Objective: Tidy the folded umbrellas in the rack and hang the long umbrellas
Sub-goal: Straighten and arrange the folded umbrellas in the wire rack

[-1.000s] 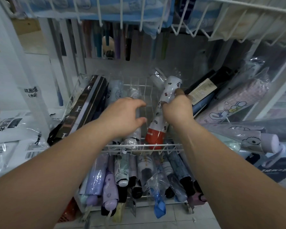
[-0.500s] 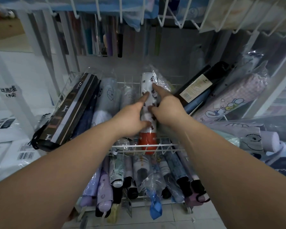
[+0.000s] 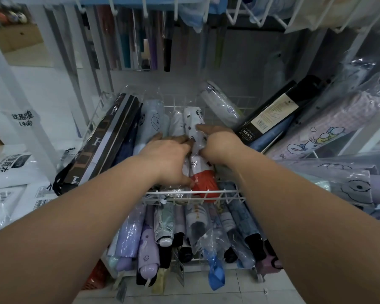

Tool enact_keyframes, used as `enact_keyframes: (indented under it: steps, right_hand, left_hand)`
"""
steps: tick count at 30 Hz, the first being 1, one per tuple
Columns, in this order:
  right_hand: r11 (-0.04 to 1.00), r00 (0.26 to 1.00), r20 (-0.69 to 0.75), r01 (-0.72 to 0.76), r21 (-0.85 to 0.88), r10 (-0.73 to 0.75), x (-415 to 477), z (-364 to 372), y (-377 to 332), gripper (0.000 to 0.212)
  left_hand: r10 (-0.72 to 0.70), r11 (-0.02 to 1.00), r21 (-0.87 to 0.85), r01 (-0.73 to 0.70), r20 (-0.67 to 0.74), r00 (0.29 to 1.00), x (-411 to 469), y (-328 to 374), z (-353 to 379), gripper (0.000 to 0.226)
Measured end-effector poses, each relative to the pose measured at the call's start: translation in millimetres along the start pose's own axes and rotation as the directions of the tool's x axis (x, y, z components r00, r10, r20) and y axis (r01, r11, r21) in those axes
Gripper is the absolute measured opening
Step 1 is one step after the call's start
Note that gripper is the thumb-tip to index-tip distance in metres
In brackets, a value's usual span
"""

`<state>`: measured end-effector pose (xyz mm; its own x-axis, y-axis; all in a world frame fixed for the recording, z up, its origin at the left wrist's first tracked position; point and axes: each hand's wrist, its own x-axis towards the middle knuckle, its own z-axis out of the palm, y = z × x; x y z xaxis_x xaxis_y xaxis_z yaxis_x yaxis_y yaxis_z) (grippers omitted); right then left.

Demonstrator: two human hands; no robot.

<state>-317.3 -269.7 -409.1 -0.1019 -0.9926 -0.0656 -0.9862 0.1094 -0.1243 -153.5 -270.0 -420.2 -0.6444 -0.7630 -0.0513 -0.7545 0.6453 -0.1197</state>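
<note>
White wire rack basket [image 3: 228, 191] holds wrapped folded umbrellas [image 3: 151, 119] side by side, long umbrellas [image 3: 167, 51] hanging behind, bare mesh at the back right. At its middle lies a white printed folded umbrella with orange-red end [image 3: 193, 121], reaching the front rim; left grip [image 3: 167, 156] presses flat on its left side, right grip [image 3: 219, 145] curls round its right.

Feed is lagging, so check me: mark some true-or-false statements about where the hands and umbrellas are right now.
1. Both the left hand and right hand touch the white patterned umbrella. True.
2. Its red end points toward the back. False: it lies at the upper basket's front rail.
3. The black MEN'S box leans on the right. True.
4. The lower basket holds only boxes. False: folded umbrellas lie in it.
5. Long umbrellas hang behind. True.
</note>
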Motion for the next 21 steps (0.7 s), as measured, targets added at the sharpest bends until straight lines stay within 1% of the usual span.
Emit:
enact_keyframes:
  steps: [1,3,5,8,9,10,12,13,15,16,18,19,21]
  right_hand:
    - [1.000,1.000,-0.004,-0.014,-0.018,0.014,-1,1,0,0.070]
    - [0.996,0.999,-0.023,-0.037,-0.079,0.035,-6,1,2,0.060]
    - [0.994,0.999,-0.003,-0.042,-0.104,0.042,-9,2,2,0.058]
    - [0.992,0.995,0.104,0.023,-0.121,-0.011,-10,-4,-2,0.067]
    - [0.990,0.992,0.123,0.033,-0.141,-0.015,-13,-10,-3,0.064]
    - [0.987,0.991,0.136,0.036,-0.158,-0.015,-16,-18,-2,0.057]
    - [0.978,0.988,0.154,0.027,-0.209,0.006,-29,-35,0,0.040]
    - [0.970,0.986,0.166,0.023,-0.244,0.019,-36,-42,2,0.036]
    - [0.955,0.980,0.196,0.020,-0.295,0.040,-50,-56,7,0.039]
    - [0.957,0.974,0.217,0.008,-0.289,0.058,-56,-61,11,0.043]
    - [0.965,0.960,0.269,-0.009,-0.263,0.082,-69,-69,18,0.046]
    - [0.964,0.955,0.285,-0.006,-0.265,0.084,-74,-72,21,0.047]
    - [0.968,0.957,0.279,-0.009,-0.250,0.081,-83,-74,29,0.047]
  left_hand:
    - [0.007,1.000,0.006,-0.008,0.022,1.000,-1,-1,-1,0.110]
    - [0.030,0.999,-0.014,-0.029,0.029,0.999,-2,-1,-2,0.106]
    - [0.055,0.997,-0.051,-0.054,0.015,0.998,-1,2,-3,0.096]
    - [0.047,0.995,-0.085,-0.044,0.032,0.998,4,9,-1,0.076]
    - [0.036,0.995,-0.089,-0.032,0.037,0.999,6,10,-2,0.070]
    - [0.027,0.995,-0.096,-0.022,0.047,0.999,8,10,-2,0.066]
    - [0.021,0.994,-0.108,-0.014,0.066,0.998,9,10,-4,0.064]
    - [0.025,0.994,-0.111,-0.017,0.073,0.997,9,9,-4,0.064]
    - [0.033,0.993,-0.117,-0.023,0.077,0.996,6,9,-5,0.066]
    - [0.029,0.992,-0.125,-0.019,0.075,0.997,5,10,-4,0.066]
    - [0.011,0.985,-0.170,-0.004,0.036,0.999,3,16,-6,0.066]
    - [0.004,0.976,-0.216,-0.006,-0.010,1.000,1,21,-7,0.064]
    - [-0.017,0.924,-0.381,-0.033,-0.127,0.992,-4,34,-8,0.061]
